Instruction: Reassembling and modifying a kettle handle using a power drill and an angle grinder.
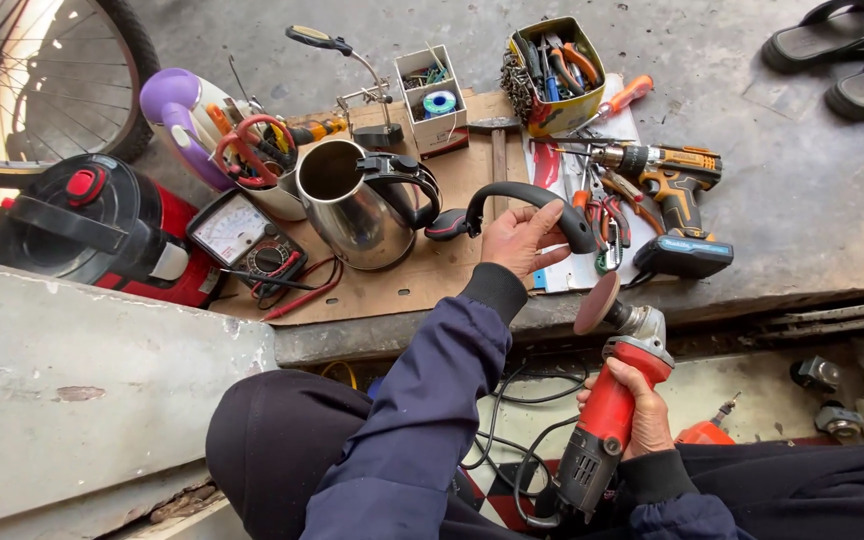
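Note:
My left hand [520,238] grips a curved black plastic handle [532,199], held above the cardboard sheet [382,290] just right of a steel kettle [352,203]. My right hand [642,410] is closed around the red body of an angle grinder [607,410]. The grinder's disc [597,303] points up toward the black handle, a short gap below it. Its black cord [512,440] trails down over my lap.
On the cardboard lie a multimeter [242,235] with red leads, a cordless drill [667,185], pliers, a hammer, a tin of tools [557,65] and a small box [432,95]. A red and black cooker [92,225] stands left. A bicycle wheel [42,80] stands top left, sandals [852,55] top right.

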